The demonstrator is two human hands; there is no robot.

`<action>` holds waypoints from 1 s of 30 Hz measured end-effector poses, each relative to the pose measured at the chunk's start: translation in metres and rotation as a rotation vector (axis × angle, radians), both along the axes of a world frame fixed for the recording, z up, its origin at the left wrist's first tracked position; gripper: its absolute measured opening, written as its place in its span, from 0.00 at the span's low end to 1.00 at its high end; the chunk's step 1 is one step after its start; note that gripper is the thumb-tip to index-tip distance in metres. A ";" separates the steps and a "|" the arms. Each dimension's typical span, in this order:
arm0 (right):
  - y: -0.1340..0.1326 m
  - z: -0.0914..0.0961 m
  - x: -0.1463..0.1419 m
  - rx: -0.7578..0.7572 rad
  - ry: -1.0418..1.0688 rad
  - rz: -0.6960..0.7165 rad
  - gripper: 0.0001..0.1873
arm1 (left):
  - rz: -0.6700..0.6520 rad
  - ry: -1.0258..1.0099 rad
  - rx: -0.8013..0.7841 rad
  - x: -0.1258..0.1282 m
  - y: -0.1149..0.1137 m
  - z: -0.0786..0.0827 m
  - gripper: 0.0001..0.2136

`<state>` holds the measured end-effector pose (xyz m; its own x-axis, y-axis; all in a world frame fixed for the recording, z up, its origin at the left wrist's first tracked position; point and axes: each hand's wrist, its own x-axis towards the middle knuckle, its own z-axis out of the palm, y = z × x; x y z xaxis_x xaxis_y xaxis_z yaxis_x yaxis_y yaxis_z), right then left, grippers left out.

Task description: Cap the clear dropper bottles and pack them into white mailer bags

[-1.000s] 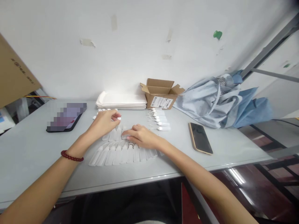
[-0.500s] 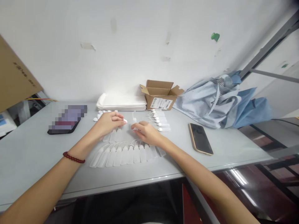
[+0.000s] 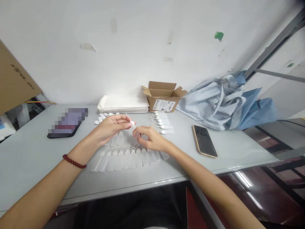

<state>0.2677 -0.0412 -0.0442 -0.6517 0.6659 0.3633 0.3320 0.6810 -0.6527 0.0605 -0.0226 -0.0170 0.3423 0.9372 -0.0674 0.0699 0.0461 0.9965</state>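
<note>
While both hands hovered just above the worktop (image 3: pixel 35 149), the left hand (image 3: pixel 111 126) was half curled, with thumb and forefinger pinched on a small white cap (image 3: pixel 132 123). The right hand (image 3: pixel 151 139) was closed more tightly. Its fingertips gripped a small clear bottle (image 3: pixel 137 134), held just beside the cap, though whether the 2 touched could not be told. Below the hands a fanned row of clear bottles (image 3: pixel 124 159) lay on the worktop. Loose white caps (image 3: pixel 103 116) sat near the left hand, and a few capped bottles (image 3: pixel 164 123) lay beyond the right. A red bead bracelet (image 3: pixel 73 161) circled the left wrist. Farther back stood an open cardboard box (image 3: pixel 163 98) beside a stack of white trays (image 3: pixel 124 104) — and a phone (image 3: pixel 204 141) lay well to the right.
</note>
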 end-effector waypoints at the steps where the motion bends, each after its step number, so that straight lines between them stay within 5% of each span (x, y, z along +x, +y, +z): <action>1: 0.000 0.001 0.000 -0.041 0.025 0.001 0.08 | -0.011 0.015 0.015 0.000 0.000 0.001 0.11; 5: 0.002 0.003 -0.001 -0.255 0.225 0.014 0.05 | 0.003 0.018 0.055 -0.001 0.001 0.001 0.12; 12: 0.005 0.003 -0.005 -0.965 0.694 0.163 0.04 | 0.030 -0.095 0.051 0.001 0.000 0.002 0.12; 15: 0.005 0.003 -0.006 -1.134 0.754 0.223 0.06 | 0.016 -0.130 0.032 0.003 -0.002 0.004 0.11; 30: 0.006 0.004 -0.005 -1.227 0.771 0.189 0.06 | 0.106 -0.056 0.105 0.002 0.000 -0.002 0.15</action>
